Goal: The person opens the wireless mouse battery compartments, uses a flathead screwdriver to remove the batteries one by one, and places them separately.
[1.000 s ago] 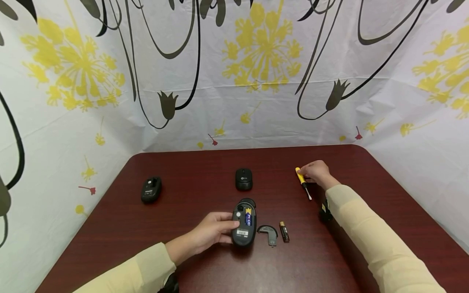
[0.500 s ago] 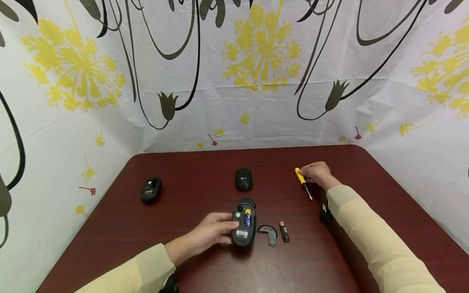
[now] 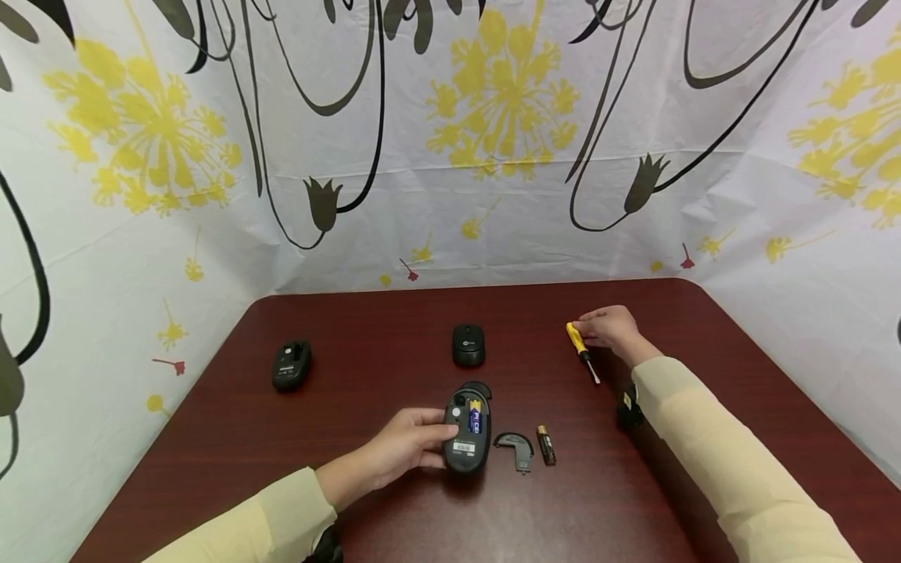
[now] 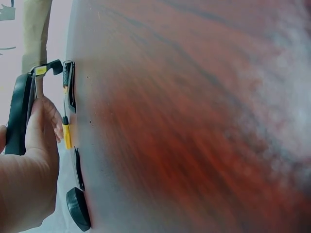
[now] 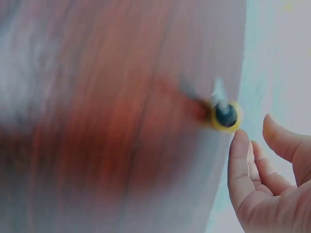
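In the head view my left hand (image 3: 394,447) grips a black computer mouse (image 3: 461,465) by its side, underside up. A blue and yellow battery (image 3: 475,418) sits in its opened compartment. The left wrist view has the mouse (image 4: 18,114) edge-on between thumb and fingers. A curved dark battery cover (image 3: 521,450) and a loose black battery (image 3: 546,446) lie right of it. Farther right and back, my right hand (image 3: 611,328) is beside the yellow handle of a screwdriver (image 3: 579,340). The right wrist view shows thumb and fingers spread, an index fingertip close to the screwdriver (image 5: 226,116).
A dark mouse (image 3: 292,366) lies underside up at the left of the reddish-brown table (image 3: 366,352). Another black mouse (image 3: 468,345) stands upright at the back centre. A white cloth (image 3: 394,195) with a flower print hangs behind the table.
My right hand's fingers have loosened from the screwdriver handle, and the hand has shifted slightly right. The screwdriver stays in place. My left hand and its mouse are almost unmoved.
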A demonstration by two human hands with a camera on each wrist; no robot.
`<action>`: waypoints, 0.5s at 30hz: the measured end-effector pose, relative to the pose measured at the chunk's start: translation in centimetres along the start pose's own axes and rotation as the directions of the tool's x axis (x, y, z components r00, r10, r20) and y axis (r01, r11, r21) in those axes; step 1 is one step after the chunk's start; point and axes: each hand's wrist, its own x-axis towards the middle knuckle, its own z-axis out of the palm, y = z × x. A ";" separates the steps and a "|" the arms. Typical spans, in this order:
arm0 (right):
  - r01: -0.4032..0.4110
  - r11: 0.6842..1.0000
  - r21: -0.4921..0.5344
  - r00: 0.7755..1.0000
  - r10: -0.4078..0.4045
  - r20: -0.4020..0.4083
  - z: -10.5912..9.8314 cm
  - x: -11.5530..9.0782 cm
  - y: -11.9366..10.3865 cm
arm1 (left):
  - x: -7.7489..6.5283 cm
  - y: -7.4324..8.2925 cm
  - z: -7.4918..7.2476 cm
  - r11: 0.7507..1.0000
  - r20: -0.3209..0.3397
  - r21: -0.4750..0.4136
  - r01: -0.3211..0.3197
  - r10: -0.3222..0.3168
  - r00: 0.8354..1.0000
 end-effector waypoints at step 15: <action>0.038 0.992 0.124 0.980 -0.061 0.187 2.9 -3.9 -3.2 | 0.1 0.1 0.0 1.000 0.002 0.000 -0.003 0.003 1.000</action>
